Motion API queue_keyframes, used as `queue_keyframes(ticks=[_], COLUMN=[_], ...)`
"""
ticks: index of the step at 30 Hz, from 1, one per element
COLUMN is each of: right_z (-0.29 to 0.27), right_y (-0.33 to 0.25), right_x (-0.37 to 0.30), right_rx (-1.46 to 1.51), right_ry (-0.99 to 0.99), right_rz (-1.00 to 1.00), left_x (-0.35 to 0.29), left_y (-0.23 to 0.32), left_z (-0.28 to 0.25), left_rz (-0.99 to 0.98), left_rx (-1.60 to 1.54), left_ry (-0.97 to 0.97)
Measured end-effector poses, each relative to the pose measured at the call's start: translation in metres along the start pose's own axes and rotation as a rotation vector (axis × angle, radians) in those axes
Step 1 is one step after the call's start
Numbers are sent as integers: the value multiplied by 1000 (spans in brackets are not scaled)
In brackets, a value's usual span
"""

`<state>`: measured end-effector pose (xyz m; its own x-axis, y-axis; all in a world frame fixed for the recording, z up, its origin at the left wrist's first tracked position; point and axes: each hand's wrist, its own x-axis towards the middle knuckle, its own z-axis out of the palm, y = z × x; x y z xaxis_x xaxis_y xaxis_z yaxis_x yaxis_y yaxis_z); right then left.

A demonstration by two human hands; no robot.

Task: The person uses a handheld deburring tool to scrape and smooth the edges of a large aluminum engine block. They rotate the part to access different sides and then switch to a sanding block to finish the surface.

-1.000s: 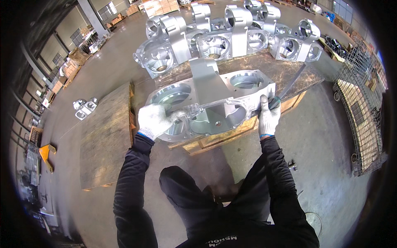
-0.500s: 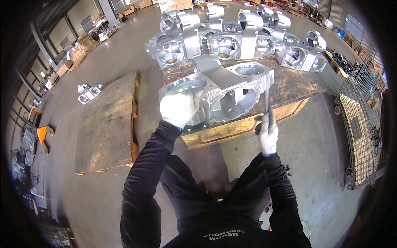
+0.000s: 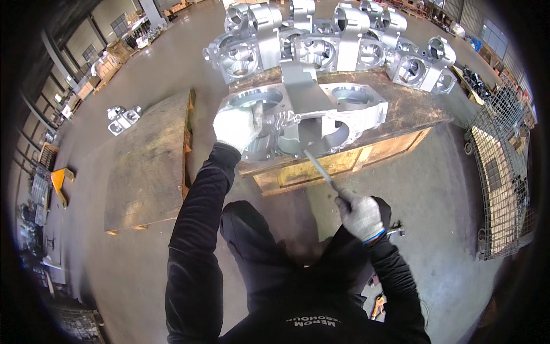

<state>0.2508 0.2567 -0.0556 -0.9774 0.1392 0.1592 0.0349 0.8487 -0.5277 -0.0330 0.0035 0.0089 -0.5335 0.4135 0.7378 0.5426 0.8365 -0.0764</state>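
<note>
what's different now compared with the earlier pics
The right hand, holding the slim metal tool, moved from the silver casting's right end leftward and toward the body; the tool now points up-left, its tip by the casting's front middle. Nothing was let go. The left hand stayed at the casting's left end, the other castings behind it.

Glossy metal casting (image 3: 303,94), matt cloth gloves (image 3: 234,128), rough wooden crate (image 3: 413,108)

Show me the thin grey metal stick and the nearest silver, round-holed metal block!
Thin grey metal stick (image 3: 319,168): head view, mid-shaft.
Nearest silver, round-holed metal block (image 3: 309,96): head view, flat central band.
</note>
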Motion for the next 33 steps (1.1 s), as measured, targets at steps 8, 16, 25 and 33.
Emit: queue_keyframes(ticks=[8,16,25,33], right_z=[-41,-37,-21,37], right_y=[-13,-35,-15,-42], right_x=[61,52,40,1], right_rx=[-152,-195,72,658], right_ry=[-84,-271,-63,-16], right_rz=[-66,-38,-36,-52], left_x=[2,0,2,0], left_y=[-1,0,2,2], left_z=[-2,-3,-9,-3], left_rz=[10,-11,-13,-66], left_rx=[-29,37,6,-22], left_ry=[12,-13,-94,-31])
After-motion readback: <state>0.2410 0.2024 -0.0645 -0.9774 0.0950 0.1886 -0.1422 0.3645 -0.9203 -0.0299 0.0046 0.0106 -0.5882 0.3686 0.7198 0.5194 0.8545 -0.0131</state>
